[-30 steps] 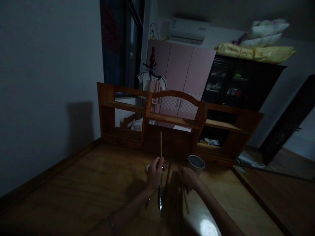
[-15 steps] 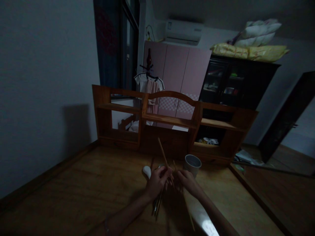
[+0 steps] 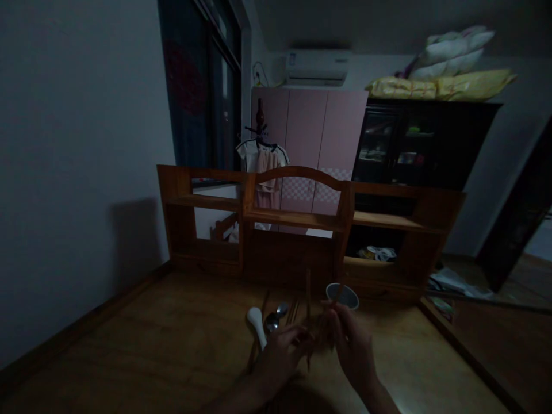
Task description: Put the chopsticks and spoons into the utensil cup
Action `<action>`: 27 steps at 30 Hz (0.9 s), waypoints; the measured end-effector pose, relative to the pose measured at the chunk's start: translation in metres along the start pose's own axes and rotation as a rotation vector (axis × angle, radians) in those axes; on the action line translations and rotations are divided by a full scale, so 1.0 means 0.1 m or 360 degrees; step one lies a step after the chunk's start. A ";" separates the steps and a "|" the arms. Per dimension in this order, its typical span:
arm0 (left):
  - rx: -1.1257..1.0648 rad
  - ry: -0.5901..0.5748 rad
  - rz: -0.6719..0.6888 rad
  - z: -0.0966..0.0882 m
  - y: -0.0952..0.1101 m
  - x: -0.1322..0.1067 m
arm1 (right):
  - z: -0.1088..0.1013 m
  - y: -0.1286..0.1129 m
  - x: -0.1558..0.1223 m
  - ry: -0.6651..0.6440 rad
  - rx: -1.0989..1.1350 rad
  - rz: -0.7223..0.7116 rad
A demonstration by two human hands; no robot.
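Note:
My left hand point(image 3: 282, 353) is closed on a wooden chopstick point(image 3: 308, 293) that stands nearly upright between its fingers. To the right, my right hand point(image 3: 354, 345) pinches another thin chopstick point(image 3: 340, 292), whose upper end passes in front of the grey cup point(image 3: 351, 300); the fingers are dim and partly blurred. Left of the hands lie a white spoon point(image 3: 255, 318), two metal spoons, one dark-bowled point(image 3: 271, 322) and one lighter point(image 3: 282, 310), and several loose chopsticks point(image 3: 293, 311). My left hand and forearm hide the lower ends of these utensils.
A wooden tabletop point(image 3: 172, 333) carries everything, with a low open shelf unit point(image 3: 293, 218) along its back edge. A white wall point(image 3: 86, 172) borders the left side. A raised wooden edge point(image 3: 466, 353) runs down the right. The room is dim.
My right hand has risen and turned closer to the cup. My left hand has moved slightly lower, and its chopstick has gone from slanted to nearly upright. The camera view has shifted a little.

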State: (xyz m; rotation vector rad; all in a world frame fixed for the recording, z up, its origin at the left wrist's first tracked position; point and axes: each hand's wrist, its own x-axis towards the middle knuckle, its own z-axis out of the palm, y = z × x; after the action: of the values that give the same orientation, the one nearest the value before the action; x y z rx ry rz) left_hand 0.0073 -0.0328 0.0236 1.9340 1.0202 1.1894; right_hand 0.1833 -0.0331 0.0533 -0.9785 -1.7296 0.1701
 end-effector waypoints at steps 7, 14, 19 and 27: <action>-0.0012 0.0006 0.0045 0.03 0.04 -0.02 | 0.06 -0.04 -0.07 -0.0084 0.0044 -0.0189; -0.0024 -0.0078 0.0057 -0.02 0.08 -0.03 | 0.04 -0.04 -0.08 -0.0046 -0.0054 -0.0312; -0.0074 -0.0119 0.0026 -0.03 0.05 -0.02 | 0.02 -0.05 -0.07 -0.0132 0.0008 -0.0229; -0.0164 -0.0245 -0.0145 -0.02 0.01 -0.04 | -0.01 -0.08 -0.05 -0.0262 0.0141 -0.0062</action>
State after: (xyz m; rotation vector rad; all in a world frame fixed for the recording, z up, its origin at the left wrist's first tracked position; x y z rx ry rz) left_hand 0.0048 -0.0362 0.0241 1.8473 0.9374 1.0064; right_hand 0.1803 -0.0421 0.0542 -0.8854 -1.8733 0.3067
